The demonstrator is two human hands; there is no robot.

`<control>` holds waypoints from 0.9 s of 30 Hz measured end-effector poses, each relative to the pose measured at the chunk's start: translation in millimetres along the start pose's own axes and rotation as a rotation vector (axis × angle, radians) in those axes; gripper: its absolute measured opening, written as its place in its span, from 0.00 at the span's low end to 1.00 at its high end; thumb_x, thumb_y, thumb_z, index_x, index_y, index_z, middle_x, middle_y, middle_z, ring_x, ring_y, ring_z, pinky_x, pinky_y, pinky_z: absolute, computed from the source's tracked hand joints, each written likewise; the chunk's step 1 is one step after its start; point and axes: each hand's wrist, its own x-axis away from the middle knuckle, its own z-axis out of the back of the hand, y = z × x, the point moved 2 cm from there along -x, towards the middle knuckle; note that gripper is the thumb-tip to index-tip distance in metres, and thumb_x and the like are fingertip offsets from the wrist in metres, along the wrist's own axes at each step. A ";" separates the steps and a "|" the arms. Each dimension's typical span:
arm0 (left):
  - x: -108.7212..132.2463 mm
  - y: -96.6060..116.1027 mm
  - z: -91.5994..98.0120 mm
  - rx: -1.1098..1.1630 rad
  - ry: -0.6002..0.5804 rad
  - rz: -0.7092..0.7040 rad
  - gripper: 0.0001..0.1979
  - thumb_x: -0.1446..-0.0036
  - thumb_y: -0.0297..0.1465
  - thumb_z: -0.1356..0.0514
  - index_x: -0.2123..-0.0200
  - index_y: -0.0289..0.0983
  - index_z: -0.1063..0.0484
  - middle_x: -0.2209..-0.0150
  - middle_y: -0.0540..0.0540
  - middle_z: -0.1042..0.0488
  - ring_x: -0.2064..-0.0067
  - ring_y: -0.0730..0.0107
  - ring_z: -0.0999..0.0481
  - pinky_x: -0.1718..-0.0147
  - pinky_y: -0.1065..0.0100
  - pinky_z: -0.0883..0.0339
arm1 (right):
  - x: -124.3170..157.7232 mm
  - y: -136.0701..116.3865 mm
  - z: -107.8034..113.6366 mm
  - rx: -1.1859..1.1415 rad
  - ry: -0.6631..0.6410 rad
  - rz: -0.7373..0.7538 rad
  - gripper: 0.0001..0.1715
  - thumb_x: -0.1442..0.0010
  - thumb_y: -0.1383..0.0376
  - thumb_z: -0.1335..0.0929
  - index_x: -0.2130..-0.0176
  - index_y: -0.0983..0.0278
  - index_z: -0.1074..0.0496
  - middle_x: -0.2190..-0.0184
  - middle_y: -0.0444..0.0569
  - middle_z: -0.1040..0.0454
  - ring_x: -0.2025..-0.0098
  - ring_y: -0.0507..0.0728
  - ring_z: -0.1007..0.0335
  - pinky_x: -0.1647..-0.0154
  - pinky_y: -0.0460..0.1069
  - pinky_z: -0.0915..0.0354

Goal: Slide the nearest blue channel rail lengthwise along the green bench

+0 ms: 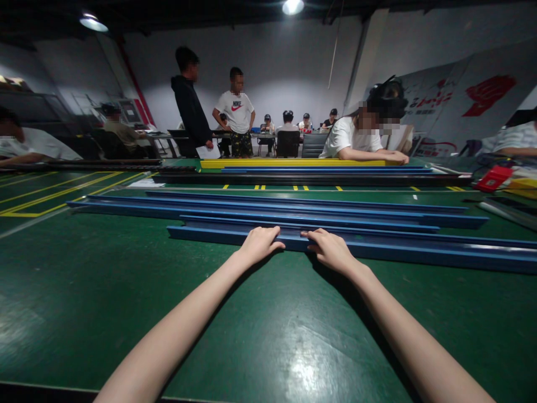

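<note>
Item 1: near blue channel [398, 251], long, open side up, lying on the green table [210, 336]. Its left end is in view; its right end runs out of the picture.

Item 2: left hand [260, 244], on the near wall of the channel, toward its left end. Fingers over the top edge, thumb on the outer face; the wall is gripped between them.

Item 3: right hand [332, 249], on the same wall, just to the right of the left hand, in a like grip. How hard either hand presses cannot be told.

Item 4: further blue channels [251, 211], lying roughly parallel, close behind the near channel.

Item 5: dark rail [293, 180] and yellow channel [293, 163], farther behind it.

Item 6: co-worker in a white shirt [348, 137], leaning over the table beyond the near channel.

Handling note, by judgement: the step appears to be a two-handed hold. Even pressure from both hands should keep the wall from tipping. With so much length to the right, a wider spacing would better resist swinging. Fingertips are best kept flat against the wall, off its thin edge, and the far wall clear of the channels behind.
</note>
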 end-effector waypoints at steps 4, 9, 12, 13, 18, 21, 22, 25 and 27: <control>-0.1 -0.1 -0.1 -0.003 0.005 -0.001 0.15 0.45 0.44 0.46 0.64 0.38 0.36 0.64 0.44 0.25 0.62 0.60 0.26 0.67 0.67 0.37 | 0.8 -1.7 0.7 0.007 0.006 -0.009 0.22 0.43 0.66 0.40 0.48 0.63 0.35 0.53 0.52 0.31 0.55 0.56 0.33 0.59 0.47 0.42; 0.1 0.0 -1.4 0.011 0.008 0.005 0.15 0.45 0.44 0.46 0.65 0.38 0.36 0.65 0.43 0.25 0.62 0.60 0.26 0.66 0.67 0.37 | 0.3 -11.6 0.5 0.082 0.060 -0.003 0.20 0.41 0.59 0.40 0.53 0.65 0.33 0.57 0.53 0.28 0.54 0.58 0.36 0.56 0.51 0.46; 0.4 1.2 -2.2 0.010 0.014 0.002 0.14 0.45 0.43 0.46 0.65 0.38 0.36 0.64 0.43 0.25 0.62 0.60 0.26 0.66 0.67 0.37 | -0.4 -16.2 -0.1 0.156 0.098 -0.024 0.19 0.39 0.56 0.42 0.61 0.64 0.30 0.62 0.52 0.27 0.57 0.58 0.35 0.57 0.51 0.48; 0.5 1.6 -2.4 0.007 0.019 0.000 0.14 0.45 0.43 0.46 0.65 0.37 0.36 0.64 0.43 0.25 0.62 0.60 0.26 0.66 0.66 0.37 | -0.5 -16.7 0.0 0.177 0.101 -0.031 0.19 0.39 0.56 0.43 0.63 0.64 0.30 0.63 0.52 0.27 0.58 0.58 0.35 0.59 0.51 0.48; 1.3 3.1 -3.6 -0.021 0.037 -0.007 0.14 0.45 0.42 0.46 0.64 0.37 0.36 0.64 0.43 0.26 0.62 0.61 0.27 0.65 0.66 0.37 | 0.1 -14.5 3.3 0.244 0.122 -0.010 0.18 0.39 0.56 0.42 0.68 0.63 0.30 0.65 0.51 0.29 0.61 0.56 0.36 0.68 0.48 0.48; 1.8 2.8 -3.7 -0.020 0.044 -0.028 0.14 0.45 0.42 0.46 0.64 0.36 0.36 0.64 0.44 0.26 0.61 0.62 0.27 0.64 0.66 0.37 | -0.2 -13.2 5.1 0.259 0.127 0.013 0.18 0.39 0.56 0.42 0.69 0.63 0.30 0.66 0.51 0.29 0.61 0.56 0.35 0.71 0.48 0.49; 1.8 2.6 -3.6 -0.015 0.048 -0.039 0.14 0.45 0.41 0.46 0.64 0.36 0.36 0.64 0.44 0.26 0.61 0.62 0.27 0.64 0.66 0.37 | -0.5 -12.9 5.5 0.262 0.123 0.015 0.18 0.39 0.56 0.42 0.69 0.63 0.30 0.66 0.51 0.29 0.62 0.56 0.35 0.71 0.48 0.49; 1.4 2.4 -3.0 0.006 0.059 -0.075 0.13 0.44 0.40 0.46 0.65 0.36 0.35 0.64 0.45 0.26 0.61 0.63 0.27 0.64 0.67 0.38 | -1.1 -12.4 6.8 0.270 0.111 0.012 0.18 0.40 0.56 0.42 0.69 0.63 0.30 0.66 0.50 0.29 0.62 0.56 0.35 0.73 0.48 0.50; 0.9 2.7 -2.7 0.020 0.063 -0.097 0.12 0.44 0.40 0.46 0.65 0.36 0.35 0.64 0.45 0.26 0.61 0.64 0.27 0.64 0.68 0.38 | -0.6 -11.1 7.9 0.268 0.100 0.004 0.18 0.40 0.56 0.42 0.69 0.63 0.29 0.67 0.50 0.29 0.62 0.56 0.34 0.73 0.47 0.50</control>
